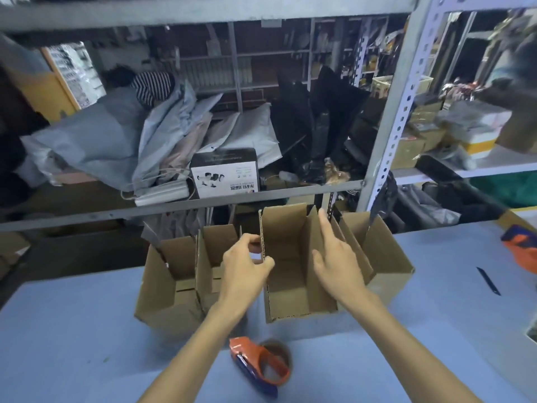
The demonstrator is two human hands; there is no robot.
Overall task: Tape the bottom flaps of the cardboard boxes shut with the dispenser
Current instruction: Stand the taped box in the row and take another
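While the tape dispenser (261, 362) lay untouched at the near side of the blue tabletop (72, 330), between the two forearms, an open cardboard box (290, 266) was handled in the middle of a row of boxes. Its left corrugated edge was pinched between the thumb and curled fingers of the left hand (247, 269). The right hand (334, 257) was laid flat, fingers straight and gripping nothing, against the upright flap on the box's right side.

A leftmost box (165, 289) and a second box (216, 257) stood open just beside it on the left, and a rightmost box (386, 257) stood close against it on the right. All were lined up at the far side of the tabletop, below a metal shelf rack (386, 135) crowded with grey mailer bags (96, 141) and a printed white carton (225, 174). A second orange dispenser (520, 248) and a dark pen-like object (488, 280) were seen well apart at the right.

The step in hand was judged to be the squaring-up or turning of the box, not the taping, since no tape could be made out on its flaps. For the next move, the box would need to be turned bottom-up and its flaps folded flat and held down by one hand. The dispenser would then have to be picked up by the other hand and drawn along the seam. Whether the neighbouring boxes were already taped underneath could not be told.
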